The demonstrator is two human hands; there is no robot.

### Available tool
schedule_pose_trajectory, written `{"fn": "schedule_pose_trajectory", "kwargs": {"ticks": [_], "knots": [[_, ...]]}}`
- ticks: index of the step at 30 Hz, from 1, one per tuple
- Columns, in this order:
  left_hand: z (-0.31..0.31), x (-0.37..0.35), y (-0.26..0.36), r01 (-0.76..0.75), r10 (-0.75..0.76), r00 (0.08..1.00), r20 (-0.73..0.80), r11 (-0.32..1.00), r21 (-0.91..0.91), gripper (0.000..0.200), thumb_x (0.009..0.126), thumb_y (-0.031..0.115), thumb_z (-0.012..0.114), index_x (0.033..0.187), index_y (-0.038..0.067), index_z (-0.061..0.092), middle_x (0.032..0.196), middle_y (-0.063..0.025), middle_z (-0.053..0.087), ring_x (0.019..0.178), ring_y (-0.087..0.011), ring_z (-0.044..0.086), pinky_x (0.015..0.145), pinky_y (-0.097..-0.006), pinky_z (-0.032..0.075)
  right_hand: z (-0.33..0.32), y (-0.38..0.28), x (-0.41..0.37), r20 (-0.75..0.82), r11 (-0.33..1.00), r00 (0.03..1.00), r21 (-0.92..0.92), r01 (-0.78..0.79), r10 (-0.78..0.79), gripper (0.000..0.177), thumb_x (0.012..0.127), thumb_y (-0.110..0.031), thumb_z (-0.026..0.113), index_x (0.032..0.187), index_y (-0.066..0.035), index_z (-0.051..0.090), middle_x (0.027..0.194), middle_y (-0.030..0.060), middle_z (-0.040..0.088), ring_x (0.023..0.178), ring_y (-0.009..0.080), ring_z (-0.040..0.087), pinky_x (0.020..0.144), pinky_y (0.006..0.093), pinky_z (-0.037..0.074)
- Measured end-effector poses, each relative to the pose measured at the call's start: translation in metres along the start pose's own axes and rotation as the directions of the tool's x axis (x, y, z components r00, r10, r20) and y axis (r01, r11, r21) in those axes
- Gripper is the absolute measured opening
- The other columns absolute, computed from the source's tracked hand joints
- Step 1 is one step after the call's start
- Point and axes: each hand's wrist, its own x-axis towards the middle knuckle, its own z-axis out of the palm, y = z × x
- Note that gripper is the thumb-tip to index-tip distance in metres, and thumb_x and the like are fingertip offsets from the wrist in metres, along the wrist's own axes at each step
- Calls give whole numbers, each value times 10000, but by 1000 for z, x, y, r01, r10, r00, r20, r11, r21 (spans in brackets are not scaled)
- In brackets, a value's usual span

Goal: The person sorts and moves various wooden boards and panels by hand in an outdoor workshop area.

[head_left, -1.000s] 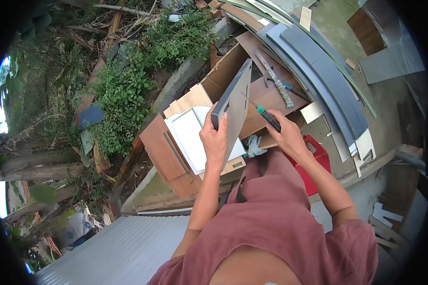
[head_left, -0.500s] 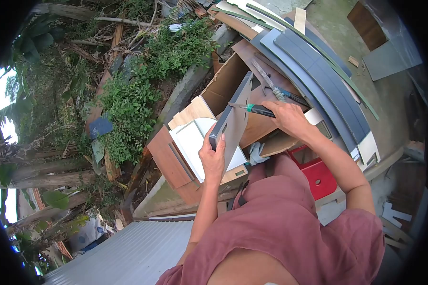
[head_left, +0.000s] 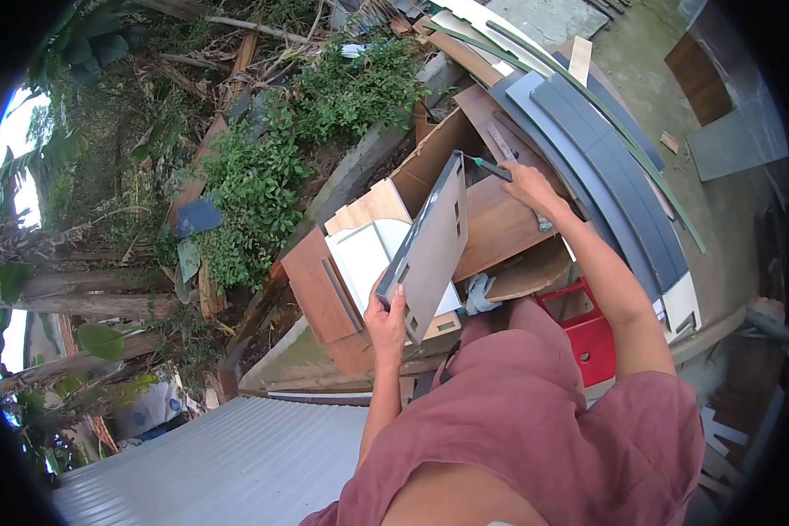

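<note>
My left hand (head_left: 387, 324) grips the near end of a dark-edged board (head_left: 441, 250), which stands tilted on edge, its grey face with small slots turned to the right. My right hand (head_left: 531, 188) is closed around a utility knife (head_left: 493, 168) with a black and green handle. The knife's tip points left, right at the far top corner of the board. Under and behind the board lie a white panel (head_left: 359, 257) and brown wooden boards (head_left: 504, 219). A metal tool (head_left: 500, 140) lies just beyond the knife, partly hidden by my right hand.
A red plastic stool (head_left: 592, 346) stands by my legs on the right. Long blue-grey panels (head_left: 618, 158) are stacked beyond my right arm. An open cardboard box (head_left: 438, 162) sits behind the board. Leafy plants (head_left: 245, 193) grow at left, above a corrugated sheet (head_left: 228, 465).
The knife has moved from the board's middle out to its far corner, and my right hand went away and up with it. The board has turned, showing more of its dark edge.
</note>
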Motion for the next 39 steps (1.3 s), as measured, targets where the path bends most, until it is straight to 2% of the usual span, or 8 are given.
{"fn": "schedule_pose_trajectory", "kwargs": {"ticks": [2,4,9,25,27,32,35,39], "knots": [[-6,3,-4,45,-45,998,-36,999,-9,371,873,185,601,1141,-60,525,978,-80,604,880,-121,528,795,-244,421,0,-17,8,295,776,945,560,-290,140,301,826,-204,575,1087,-59,532,682,96,592,546,182,577,484,311,465],[-11,6,-9,22,-22,998,-57,1000,-3,364,876,206,602,1112,-62,532,970,-71,596,868,-112,518,787,-239,416,4,-23,9,233,705,958,652,-281,166,268,844,-227,557,1036,-40,543,632,43,535,496,105,496,428,251,411],[-24,8,-23,52,-59,993,-100,996,-72,312,879,206,599,1061,-44,557,964,-62,597,860,-102,517,789,-241,415,29,-14,19,357,874,931,424,-236,78,236,838,-235,566,982,-50,550,618,30,537,500,124,512,428,273,415],[-25,6,-25,-4,-13,984,-178,996,-93,278,884,212,591,995,-41,560,946,-63,601,840,-103,515,779,-247,419,154,47,-62,671,763,711,342,-549,210,267,820,-211,599,722,36,569,574,84,545,477,161,525,408,291,423],[-26,6,-25,18,-33,986,-163,995,-96,292,885,206,587,1029,-46,554,975,-74,596,872,-110,516,805,-250,413,155,48,-71,771,870,564,28,-493,295,183,814,-207,592,838,-26,610,628,69,590,518,149,548,451,288,445],[-12,10,-9,-43,36,991,-130,998,-53,433,894,158,548,1258,-41,424,1162,-134,520,1040,-160,484,910,-281,376,165,52,-107,644,796,735,322,-513,212,216,832,-191,571,959,-16,571,601,50,555,498,128,533,427,268,434],[-3,9,15,-69,67,997,43,997,39,701,842,54,507,1412,-16,105,1446,-164,199,1284,-223,307,1042,-327,264,138,38,-119,502,641,810,521,-564,304,251,844,-197,561,1031,-29,540,616,29,530,493,100,503,429,248,415],[7,21,12,-116,121,966,227,993,-35,730,802,84,575,1413,37,178,1395,-187,296,1250,-267,356,1035,-346,275,109,31,-132,448,501,864,707,-499,228,259,865,-214,550,1055,-38,527,634,-1,494,503,76,471,439,229,390]]}}
